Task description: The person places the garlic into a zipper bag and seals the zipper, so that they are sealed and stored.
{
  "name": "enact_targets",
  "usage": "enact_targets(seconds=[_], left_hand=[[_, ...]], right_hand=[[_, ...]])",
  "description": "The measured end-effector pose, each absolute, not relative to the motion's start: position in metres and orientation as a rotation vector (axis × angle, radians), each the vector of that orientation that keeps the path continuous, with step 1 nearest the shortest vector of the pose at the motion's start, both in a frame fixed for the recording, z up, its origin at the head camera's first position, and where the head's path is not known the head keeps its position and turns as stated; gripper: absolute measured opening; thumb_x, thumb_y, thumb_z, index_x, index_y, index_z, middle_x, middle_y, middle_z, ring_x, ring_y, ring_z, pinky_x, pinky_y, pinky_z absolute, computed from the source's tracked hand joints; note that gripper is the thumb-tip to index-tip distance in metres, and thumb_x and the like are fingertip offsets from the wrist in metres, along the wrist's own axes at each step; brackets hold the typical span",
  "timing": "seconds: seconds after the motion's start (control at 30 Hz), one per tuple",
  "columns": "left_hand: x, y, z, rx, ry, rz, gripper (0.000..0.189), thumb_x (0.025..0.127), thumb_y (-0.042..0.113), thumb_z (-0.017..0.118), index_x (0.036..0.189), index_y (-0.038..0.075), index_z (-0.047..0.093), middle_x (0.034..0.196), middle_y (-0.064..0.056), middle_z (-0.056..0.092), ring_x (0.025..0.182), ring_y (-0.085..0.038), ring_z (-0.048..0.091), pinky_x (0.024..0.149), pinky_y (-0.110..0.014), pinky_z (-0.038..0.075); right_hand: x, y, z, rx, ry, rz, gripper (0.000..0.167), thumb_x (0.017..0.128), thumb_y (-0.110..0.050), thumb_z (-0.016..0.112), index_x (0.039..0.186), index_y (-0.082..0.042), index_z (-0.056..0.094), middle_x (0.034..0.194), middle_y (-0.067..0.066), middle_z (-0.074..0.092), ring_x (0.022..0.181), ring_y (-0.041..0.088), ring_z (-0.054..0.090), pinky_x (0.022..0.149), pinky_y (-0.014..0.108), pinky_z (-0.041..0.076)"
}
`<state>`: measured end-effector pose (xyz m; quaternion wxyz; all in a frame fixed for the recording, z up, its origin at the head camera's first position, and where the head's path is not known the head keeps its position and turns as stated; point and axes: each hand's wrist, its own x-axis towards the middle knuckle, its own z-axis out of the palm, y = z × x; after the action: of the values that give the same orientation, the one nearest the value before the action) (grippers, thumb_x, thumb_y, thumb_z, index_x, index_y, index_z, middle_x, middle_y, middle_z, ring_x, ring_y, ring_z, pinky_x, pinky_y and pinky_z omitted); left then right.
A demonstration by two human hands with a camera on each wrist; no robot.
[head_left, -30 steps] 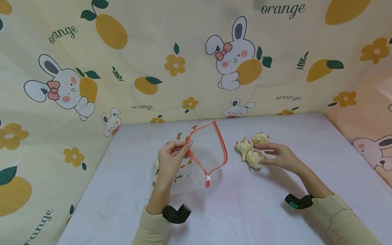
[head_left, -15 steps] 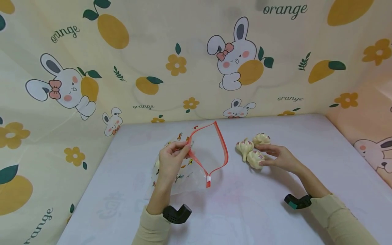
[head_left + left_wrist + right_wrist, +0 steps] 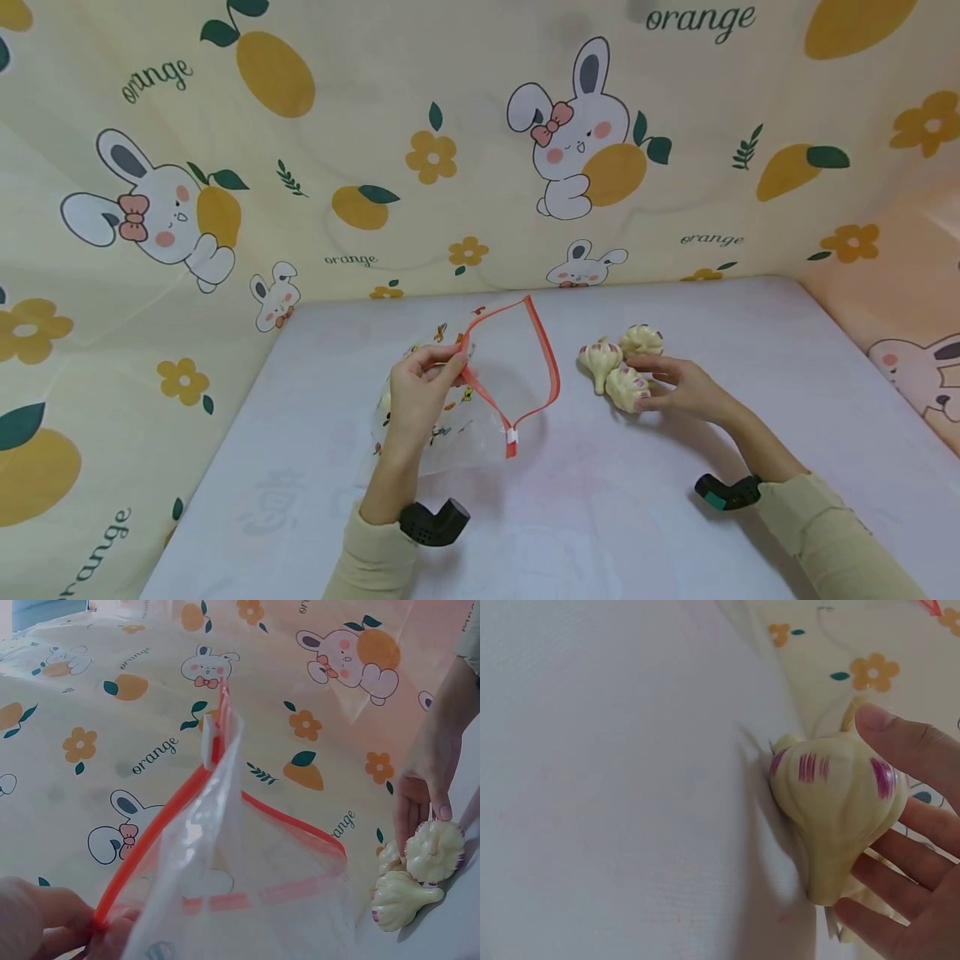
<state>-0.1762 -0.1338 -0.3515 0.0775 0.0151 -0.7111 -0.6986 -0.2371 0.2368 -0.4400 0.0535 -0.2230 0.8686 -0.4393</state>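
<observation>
In the head view, my left hand (image 3: 423, 387) pinches the red rim of a clear zip bag (image 3: 480, 437) printed with small colourful figures. The bag's mouth is spread wide, with a white slider (image 3: 512, 435) at its near corner. A pale shape shows through the plastic beside the left hand. To the right lie three garlic bulbs, cream with purple streaks. My right hand (image 3: 690, 390) holds the nearest garlic bulb (image 3: 626, 389) between thumb and fingers, seen closely as a garlic bulb (image 3: 840, 799) in the right wrist view. Another garlic bulb (image 3: 600, 357) sits to its left.
The third garlic bulb (image 3: 641, 339) lies just behind the held one, close to the right fingers. A pale cloth covers the table (image 3: 585, 517). Behind it rises a curtain (image 3: 480, 167) printed with rabbits and oranges.
</observation>
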Motion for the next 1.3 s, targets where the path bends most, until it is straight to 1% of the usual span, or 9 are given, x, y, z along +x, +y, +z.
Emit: enact_targets(seconds=[0.23, 0.37, 0.47, 0.57, 0.7, 0.8, 1.07, 1.2, 1.3], left_hand=[[-0.1765, -0.1338, -0.3516, 0.027, -2.117, -2.106, 0.019, 0.089, 0.004, 0.065, 0.106, -0.004, 0.067, 0.081, -0.014, 0.074, 0.065, -0.006, 0.069, 0.071, -0.018, 0.06], [-0.1766, -0.1343, -0.3534, 0.017, -2.112, -2.121, 0.019, 0.09, 0.004, 0.065, 0.107, -0.005, 0.066, 0.076, -0.001, 0.074, 0.066, -0.006, 0.069, 0.071, -0.018, 0.06], [-0.1763, -0.1342, -0.3535, 0.021, -2.11, -2.125, 0.019, 0.09, 0.004, 0.065, 0.107, -0.005, 0.066, 0.074, 0.004, 0.073, 0.066, -0.006, 0.069, 0.071, -0.018, 0.06], [-0.1764, -0.1341, -0.3531, 0.033, -2.117, -2.118, 0.019, 0.09, 0.004, 0.065, 0.107, -0.005, 0.067, 0.076, -0.001, 0.074, 0.066, -0.006, 0.069, 0.072, -0.018, 0.06], [-0.1766, -0.1335, -0.3513, 0.046, -2.13, -2.099, 0.019, 0.09, 0.005, 0.065, 0.106, -0.003, 0.067, 0.085, -0.019, 0.074, 0.065, -0.005, 0.069, 0.072, -0.018, 0.059], [-0.1767, -0.1331, -0.3506, 0.047, -2.133, -2.089, 0.018, 0.089, 0.005, 0.066, 0.105, -0.003, 0.067, 0.087, -0.023, 0.073, 0.065, -0.005, 0.069, 0.072, -0.018, 0.059], [-0.1768, -0.1327, -0.3526, 0.035, -2.118, -2.112, 0.019, 0.089, 0.004, 0.065, 0.106, -0.004, 0.067, 0.081, -0.012, 0.074, 0.065, -0.005, 0.069, 0.071, -0.018, 0.06], [-0.1775, -0.1329, -0.3536, 0.027, -2.118, -2.113, 0.019, 0.09, 0.004, 0.065, 0.107, -0.005, 0.066, 0.076, 0.0, 0.073, 0.066, -0.005, 0.069, 0.071, -0.018, 0.06], [-0.1771, -0.133, -0.3529, 0.031, -2.119, -2.112, 0.019, 0.089, 0.004, 0.065, 0.106, -0.005, 0.067, 0.077, -0.003, 0.074, 0.066, -0.005, 0.069, 0.071, -0.018, 0.06]], right_hand=[[-0.2379, 0.2366, -0.4432, -0.681, 2.658, -1.298, 0.065, 0.074, -0.013, 0.082, 0.129, 0.006, 0.054, 0.138, 0.031, 0.05, 0.109, -0.025, 0.034, 0.103, 0.067, 0.04], [-0.2365, 0.236, -0.4429, -0.681, 2.675, -1.267, 0.065, 0.074, -0.012, 0.081, 0.13, 0.007, 0.053, 0.138, 0.031, 0.05, 0.124, 0.013, 0.055, 0.103, 0.066, 0.04], [-0.2349, 0.2354, -0.4417, -0.695, 2.668, -1.268, 0.065, 0.074, -0.01, 0.081, 0.129, 0.01, 0.052, 0.137, 0.034, 0.049, 0.125, 0.05, 0.049, 0.102, 0.068, 0.039], [-0.2342, 0.2349, -0.4411, -0.703, 2.676, -1.276, 0.065, 0.073, -0.008, 0.082, 0.128, 0.01, 0.053, 0.135, 0.034, 0.05, 0.123, 0.056, 0.048, 0.101, 0.068, 0.04], [-0.2353, 0.2349, -0.4405, -0.686, 2.693, -1.264, 0.065, 0.072, -0.009, 0.083, 0.127, 0.009, 0.054, 0.135, 0.033, 0.052, 0.121, 0.053, 0.051, 0.1, 0.066, 0.043], [-0.2365, 0.2351, -0.4408, -0.676, 2.687, -1.258, 0.064, 0.072, -0.009, 0.082, 0.127, 0.008, 0.054, 0.135, 0.033, 0.052, 0.122, 0.053, 0.051, 0.101, 0.065, 0.042], [-0.2375, 0.2346, -0.4414, -0.678, 2.719, -1.228, 0.063, 0.071, -0.012, 0.084, 0.126, 0.006, 0.057, 0.134, 0.029, 0.055, 0.122, 0.047, 0.052, 0.102, 0.062, 0.044], [-0.2376, 0.2353, -0.4396, -0.686, 2.722, -1.217, 0.063, 0.072, -0.014, 0.083, 0.127, 0.004, 0.057, 0.133, 0.029, 0.056, 0.116, 0.009, 0.057, 0.101, 0.06, 0.045], [-0.2375, 0.2359, -0.439, -0.679, 2.723, -1.213, 0.064, 0.073, -0.015, 0.083, 0.128, 0.004, 0.057, 0.133, 0.029, 0.057, 0.106, -0.019, 0.043, 0.101, 0.058, 0.046]])
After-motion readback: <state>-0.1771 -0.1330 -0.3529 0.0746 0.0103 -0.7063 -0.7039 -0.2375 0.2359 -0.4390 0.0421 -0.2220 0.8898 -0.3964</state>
